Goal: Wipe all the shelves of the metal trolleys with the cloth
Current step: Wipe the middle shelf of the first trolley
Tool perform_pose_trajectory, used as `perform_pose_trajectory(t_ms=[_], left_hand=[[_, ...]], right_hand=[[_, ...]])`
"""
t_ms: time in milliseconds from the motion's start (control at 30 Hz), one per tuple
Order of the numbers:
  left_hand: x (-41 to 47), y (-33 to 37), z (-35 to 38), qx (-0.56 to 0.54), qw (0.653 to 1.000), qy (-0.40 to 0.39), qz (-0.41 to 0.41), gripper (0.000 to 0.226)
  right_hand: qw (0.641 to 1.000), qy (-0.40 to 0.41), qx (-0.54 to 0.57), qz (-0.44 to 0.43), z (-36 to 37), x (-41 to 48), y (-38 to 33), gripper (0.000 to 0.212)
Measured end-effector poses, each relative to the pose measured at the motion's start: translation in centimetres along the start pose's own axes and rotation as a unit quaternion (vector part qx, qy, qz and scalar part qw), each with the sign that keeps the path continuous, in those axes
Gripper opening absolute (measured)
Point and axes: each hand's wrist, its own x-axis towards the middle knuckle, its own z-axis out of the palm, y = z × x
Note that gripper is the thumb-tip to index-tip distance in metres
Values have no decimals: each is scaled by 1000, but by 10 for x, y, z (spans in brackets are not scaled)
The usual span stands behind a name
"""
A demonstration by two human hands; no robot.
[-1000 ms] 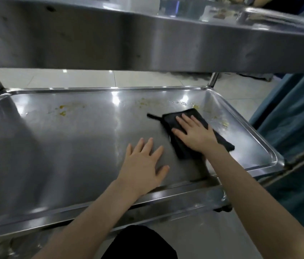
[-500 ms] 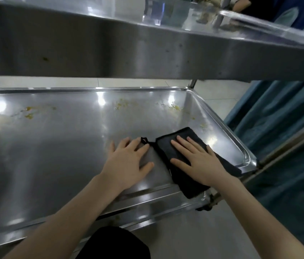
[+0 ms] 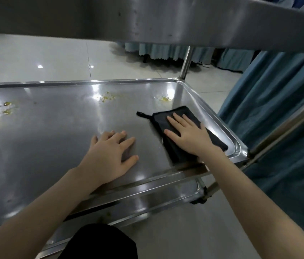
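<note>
Steel middle shelf [image 3: 57, 139] is partly wiped: right hand [image 3: 190, 137] presses flat on black cloth [image 3: 175, 146] at frame right, left hand [image 3: 110, 156] spread flat beside it, yellow residue [image 3: 107, 98] left along far edge.

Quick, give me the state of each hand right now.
Left hand: open, flat on the shelf, holding nothing.
Right hand: open, fingers straight, pressing the black cloth onto the shelf.
</note>
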Motion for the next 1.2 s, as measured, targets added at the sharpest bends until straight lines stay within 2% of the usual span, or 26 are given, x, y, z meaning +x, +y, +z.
perform_pose_trajectory(t_ms=[100, 167, 400, 500, 600, 800, 867, 933, 1000, 1067, 1200], left_hand=[[-4, 1, 2, 19, 1000, 0, -3, 69], [-4, -1, 4, 22, 1000, -2, 1, 67], [-3, -3, 5, 25, 1000, -11, 9, 66], [-2, -4, 3, 13, 1000, -13, 9, 67], [-1, -5, 3, 10, 1000, -13, 11, 66], [-3, -2, 4, 18, 1000, -11, 6, 65], [-3, 0, 3, 21, 1000, -11, 6, 65], [-3, 0, 3, 21, 1000, -11, 6, 65], [-5, -1, 4, 20, 1000, -7, 2, 64], [-5, -1, 4, 16, 1000, -7, 2, 64], [-1, -9, 0, -12, 1000, -11, 24, 57]], right_hand=[[1000, 15, -13, 24, 9, -53, 20, 73], [999, 7, -12, 31, 9, -52, 25, 74], [996, -4, 18, 82, -19, 74, 29, 69], [995, -20, 21, 100, -22, 96, 30, 71], [996, -16, 23, 86, -20, 73, 32, 69], [998, 25, -18, 59, 7, -43, 63, 77], [997, 9, -24, 66, 3, -41, 75, 77], [994, 3, -18, 109, -3, -15, 76, 74], [989, 2, -4, 148, -8, 19, 61, 71], [991, -4, 8, 134, -9, 50, 27, 70], [1000, -19, -8, -20, -2, 79, -88, 70]])
